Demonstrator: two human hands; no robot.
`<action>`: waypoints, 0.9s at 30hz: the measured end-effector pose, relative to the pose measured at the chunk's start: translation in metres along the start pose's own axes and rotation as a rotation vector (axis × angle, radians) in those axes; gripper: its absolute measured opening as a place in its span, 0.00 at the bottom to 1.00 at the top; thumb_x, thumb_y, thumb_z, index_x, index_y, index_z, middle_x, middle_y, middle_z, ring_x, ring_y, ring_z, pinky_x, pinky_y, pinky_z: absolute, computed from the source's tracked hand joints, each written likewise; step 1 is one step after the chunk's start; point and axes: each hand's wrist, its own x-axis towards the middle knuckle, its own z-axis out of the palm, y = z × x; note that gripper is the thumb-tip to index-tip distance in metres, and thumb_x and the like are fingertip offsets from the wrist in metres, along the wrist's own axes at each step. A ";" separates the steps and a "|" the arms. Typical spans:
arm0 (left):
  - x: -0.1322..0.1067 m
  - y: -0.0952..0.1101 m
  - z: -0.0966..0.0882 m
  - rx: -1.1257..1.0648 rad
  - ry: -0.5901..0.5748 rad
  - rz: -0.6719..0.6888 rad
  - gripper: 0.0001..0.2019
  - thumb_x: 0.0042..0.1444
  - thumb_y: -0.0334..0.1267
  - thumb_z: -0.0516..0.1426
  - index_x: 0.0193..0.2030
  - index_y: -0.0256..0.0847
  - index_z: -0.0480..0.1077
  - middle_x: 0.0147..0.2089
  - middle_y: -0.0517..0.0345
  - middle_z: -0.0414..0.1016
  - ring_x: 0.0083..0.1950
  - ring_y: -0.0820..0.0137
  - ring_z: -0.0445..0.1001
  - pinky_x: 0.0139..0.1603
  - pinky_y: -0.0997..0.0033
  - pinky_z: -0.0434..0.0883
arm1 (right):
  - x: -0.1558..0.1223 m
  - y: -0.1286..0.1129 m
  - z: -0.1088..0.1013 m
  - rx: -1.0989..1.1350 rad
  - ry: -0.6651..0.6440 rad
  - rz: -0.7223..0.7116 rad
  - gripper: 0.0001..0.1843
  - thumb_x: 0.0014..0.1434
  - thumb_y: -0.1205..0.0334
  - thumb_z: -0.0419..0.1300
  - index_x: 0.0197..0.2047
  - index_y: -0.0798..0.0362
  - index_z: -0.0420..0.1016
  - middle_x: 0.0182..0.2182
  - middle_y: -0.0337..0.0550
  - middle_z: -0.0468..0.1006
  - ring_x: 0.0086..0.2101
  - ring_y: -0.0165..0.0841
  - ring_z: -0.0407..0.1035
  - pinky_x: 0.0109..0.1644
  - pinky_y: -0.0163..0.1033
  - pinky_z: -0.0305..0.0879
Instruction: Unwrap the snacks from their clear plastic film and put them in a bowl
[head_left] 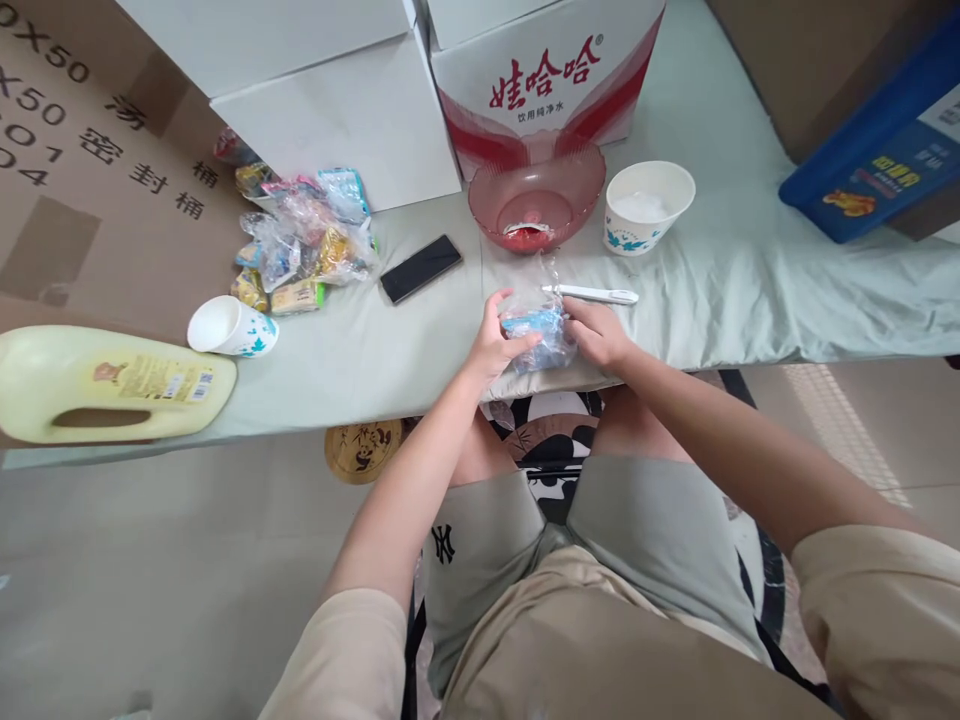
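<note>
Both my hands hold a small clear plastic bag (538, 325) with a blue packet inside, at the near edge of the cloth-covered table (750, 280). My left hand (496, 338) grips its left side with curled fingers. My right hand (597, 332) pinches its right side. Just behind the bag lies a white pen-like tool (600, 295). A pink plastic bowl (537, 195) with something red inside stands further back, and a white paper cup (649, 207) with white contents is to its right.
A black phone (420, 268) lies left of the bowl. A heap of bagged snacks (304, 245), a tipped paper cup (229, 328) and a lying yellow jug (112, 385) are at the left. Cardboard boxes (540, 70) line the back. A blue box (877, 150) is far right.
</note>
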 end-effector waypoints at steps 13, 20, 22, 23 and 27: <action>0.010 -0.007 0.012 0.233 0.003 0.012 0.21 0.54 0.43 0.68 0.52 0.40 0.71 0.42 0.55 0.78 0.41 0.66 0.77 0.45 0.64 0.74 | 0.008 -0.005 -0.001 0.674 0.082 0.068 0.15 0.53 0.49 0.66 0.38 0.50 0.73 0.36 0.43 0.79 0.38 0.38 0.72 0.47 0.46 0.69; 0.010 -0.011 0.008 0.181 0.020 0.096 0.25 0.58 0.36 0.63 0.61 0.49 0.63 0.53 0.55 0.77 0.44 0.69 0.77 0.45 0.68 0.74 | -0.019 -0.025 -0.004 0.305 0.182 -0.159 0.10 0.58 0.62 0.56 0.41 0.49 0.77 0.38 0.45 0.83 0.44 0.42 0.76 0.54 0.51 0.67; 0.010 -0.012 0.007 0.224 0.035 0.146 0.20 0.57 0.33 0.61 0.57 0.47 0.67 0.56 0.53 0.77 0.52 0.66 0.77 0.52 0.65 0.74 | -0.029 -0.024 0.001 0.155 0.159 -0.200 0.16 0.59 0.61 0.55 0.47 0.49 0.79 0.42 0.47 0.83 0.50 0.46 0.75 0.58 0.54 0.64; 0.011 -0.012 0.007 0.260 0.044 0.171 0.18 0.56 0.31 0.60 0.54 0.45 0.69 0.55 0.53 0.77 0.54 0.65 0.77 0.55 0.64 0.73 | -0.033 -0.022 0.004 0.101 0.146 -0.212 0.17 0.60 0.60 0.55 0.49 0.49 0.80 0.44 0.48 0.83 0.53 0.47 0.74 0.60 0.56 0.62; 0.011 -0.010 0.008 0.333 0.027 0.185 0.15 0.52 0.29 0.58 0.47 0.41 0.73 0.54 0.53 0.79 0.57 0.62 0.75 0.61 0.60 0.70 | -0.039 -0.012 0.015 0.070 0.136 -0.272 0.19 0.65 0.53 0.53 0.52 0.49 0.80 0.47 0.49 0.82 0.57 0.49 0.71 0.63 0.57 0.60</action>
